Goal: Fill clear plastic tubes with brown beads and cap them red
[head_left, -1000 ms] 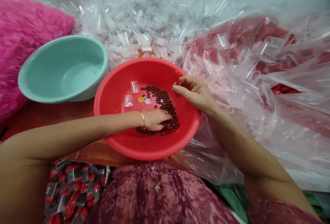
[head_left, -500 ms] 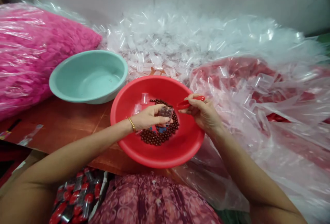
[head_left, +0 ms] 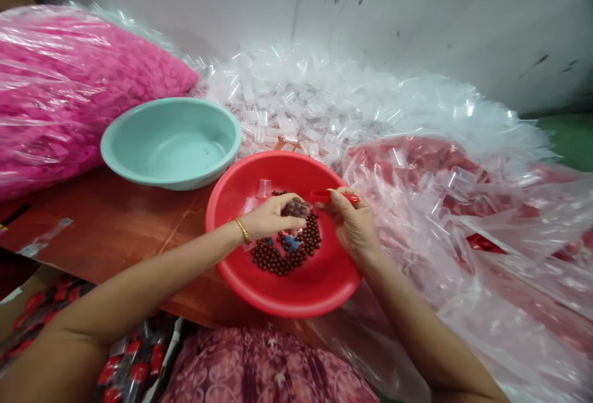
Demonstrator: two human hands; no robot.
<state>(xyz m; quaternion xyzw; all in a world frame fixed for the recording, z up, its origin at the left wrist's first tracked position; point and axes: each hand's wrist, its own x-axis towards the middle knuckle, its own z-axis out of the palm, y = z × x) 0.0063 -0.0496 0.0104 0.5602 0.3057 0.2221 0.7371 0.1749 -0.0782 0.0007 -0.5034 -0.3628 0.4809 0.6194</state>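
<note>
My left hand (head_left: 273, 216), with a gold bracelet at the wrist, reaches over the red basin (head_left: 296, 304). Its fingers are closed around a small clear plastic cup (head_left: 297, 207) filled with brown balls. Close by on the right, my right hand (head_left: 352, 220) pinches a slim red plastic piece (head_left: 323, 196) that sticks out on both sides of the fingers; its exact kind is unclear. The piece is near the cup's mouth and looks apart from it. Loose brown balls (head_left: 278, 262) lie on the basin floor around blue bits (head_left: 291, 242). Clear cups (head_left: 264, 188) rest inside at the left.
A pale green basin (head_left: 171, 174) stands at the left, beside a bag of pink pieces (head_left: 83, 94). Clear cups (head_left: 315, 94) are heaped along the wall. A clear bag with red pieces (head_left: 417, 162) lies at right. Red-capped tubes (head_left: 134, 366) fill a box below.
The view has shifted, so the basins appear slightly lower and further right. My right hand has brought the red piece nearer the filled cup and levelled it. The cup in my left hand has tipped.
</note>
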